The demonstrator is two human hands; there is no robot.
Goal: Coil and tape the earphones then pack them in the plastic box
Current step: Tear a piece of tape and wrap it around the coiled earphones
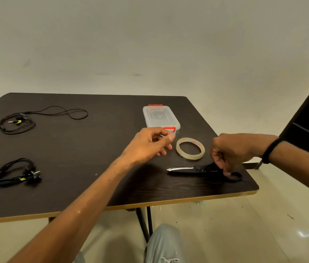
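Earphones [39,118] in a loose black sprawl at the far left of the dark worktop [85,160], one long cable loop trailing off to the right. Second black bundle of earphones [17,172] nearer on the left, gathered into a tighter coil, yellow tag showing. Both well apart from either hand.

Plastic box [160,117] toward the far right of the worktop: clear, lid on, orange-red clips at its far and near ends. Roll of clear tape [190,148] lying flat just in front of the box, near its right corner.

Left hand [148,146] raised over the worktop just left of the tape roll, thumb and forefinger pressed together in a pinch, other fingers curled beneath. Perhaps a clear strip of tape between the fingertips; too faint to tell for sure.

Right hand [231,150] down at the near right corner of the worktop, fingers curled around the black handles of scissors [197,169]. Blades pointing left, closed or nearly so, lying low against the worktop surface. Black band [270,150] around the right wrist.

Pale jeans-clad knee [164,243] below the worktop edge, light tiled floor [244,234] beneath, plain pale wall [149,44] behind.
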